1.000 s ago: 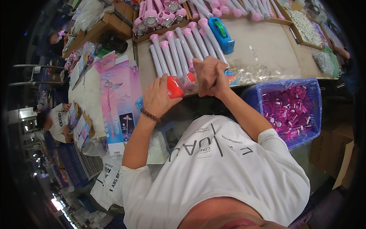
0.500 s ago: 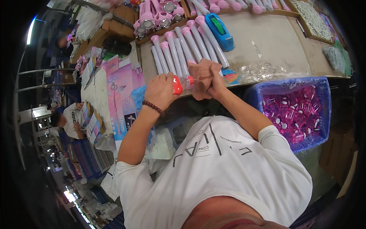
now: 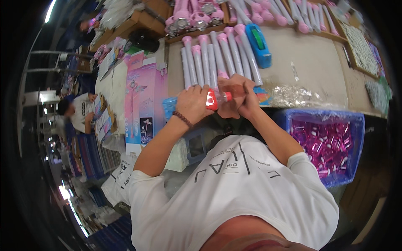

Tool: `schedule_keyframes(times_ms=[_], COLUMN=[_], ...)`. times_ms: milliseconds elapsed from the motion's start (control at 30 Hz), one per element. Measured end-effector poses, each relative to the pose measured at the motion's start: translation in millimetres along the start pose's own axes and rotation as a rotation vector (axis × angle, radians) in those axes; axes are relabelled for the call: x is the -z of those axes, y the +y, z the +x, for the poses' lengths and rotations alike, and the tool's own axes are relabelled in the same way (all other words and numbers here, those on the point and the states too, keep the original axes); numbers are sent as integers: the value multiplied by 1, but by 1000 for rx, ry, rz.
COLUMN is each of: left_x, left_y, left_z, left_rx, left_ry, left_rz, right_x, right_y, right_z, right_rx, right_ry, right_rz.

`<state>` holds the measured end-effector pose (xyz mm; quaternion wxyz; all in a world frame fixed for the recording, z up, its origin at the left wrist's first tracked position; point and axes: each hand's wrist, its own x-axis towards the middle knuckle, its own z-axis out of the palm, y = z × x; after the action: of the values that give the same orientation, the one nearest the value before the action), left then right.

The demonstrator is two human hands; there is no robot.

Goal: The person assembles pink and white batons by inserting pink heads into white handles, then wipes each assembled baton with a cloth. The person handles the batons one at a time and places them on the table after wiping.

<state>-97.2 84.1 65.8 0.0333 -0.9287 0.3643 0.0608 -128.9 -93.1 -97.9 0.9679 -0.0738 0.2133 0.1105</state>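
My left hand [image 3: 191, 103], with a beaded bracelet at its wrist, is closed round a small clear bottle with a red label [image 3: 212, 99]. The bottle lies tilted on its side, and its red cap end points right against a brown cloth [image 3: 228, 109]. My right hand [image 3: 250, 101] grips this crumpled cloth from its right side. Just beyond both hands, a row of whitish tubes with pink ends [image 3: 208, 62] lies on the table. Part of the left hand's fingers is hidden behind the bottle.
A blue tape dispenser [image 3: 259, 48] stands right of the tubes. On the right, a lined blue crate [image 3: 358, 138] holds pink see-through pieces. Printed pink-and-blue packaging [image 3: 140, 100] lies left. Pink parts [image 3: 194, 16] fill a box at the back. Another person [image 3: 81, 113] sits far left.
The whole view has shifted, so the table and things appear farther right and lower. Both hands keep their hold on the bottle and the cloth, close together.
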Motion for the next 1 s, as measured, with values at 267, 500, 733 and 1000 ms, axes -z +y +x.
schedule_keyframes(times_ms=[267,500,733,1000], left_x=[-55,-123,-163,-177], left_y=[-172,-315,-346,-214], left_z=[55,151,188,112], left_rx=[476,701,819,904], left_ry=[610,800,773,97], left_rz=[-674,-832,-786,-561], right_x=[-22,-27,-18,-25], right_y=[-11,-2,3,-11], right_z=[2,-8,-36,-37], right_rx=[41,264,427,411], right_ry=[-10,68,220,91], right_rz=[45,-41,-48,-125])
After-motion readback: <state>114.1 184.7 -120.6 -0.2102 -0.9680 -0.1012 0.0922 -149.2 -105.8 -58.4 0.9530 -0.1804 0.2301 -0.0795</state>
